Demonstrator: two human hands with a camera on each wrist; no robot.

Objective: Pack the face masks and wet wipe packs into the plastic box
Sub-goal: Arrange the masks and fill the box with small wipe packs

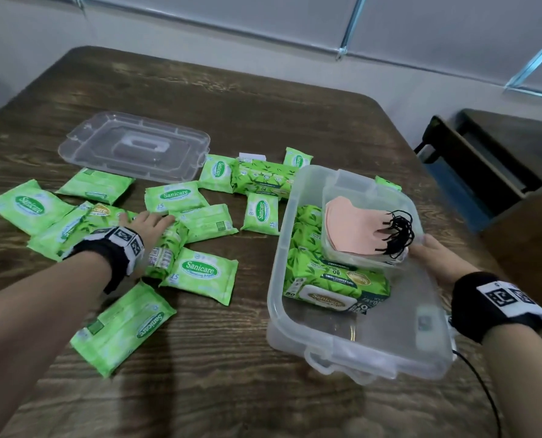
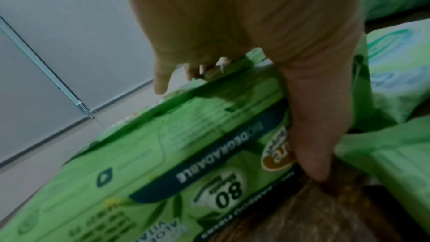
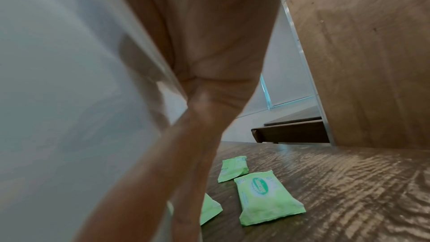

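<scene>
A dark wood-grain bench (image 1: 263, 105) stands against pale panelled walls. The left hand (image 1: 146, 224) curls round a large 80-count wipe pack (image 2: 186, 163) lying among small green packs (image 1: 200, 273), its long axis running near-to-far. At the right sits the clear plastic box (image 1: 282, 327), its lid (image 1: 133, 150) off and flat at the far left. Inside lie large wipe packs (image 1: 332, 279) and a clear tray of peach face masks (image 1: 348, 229) — black ear loops towards the right hand (image 1: 433, 251), which holds the box's right wall, fingers pressed against it.
</scene>
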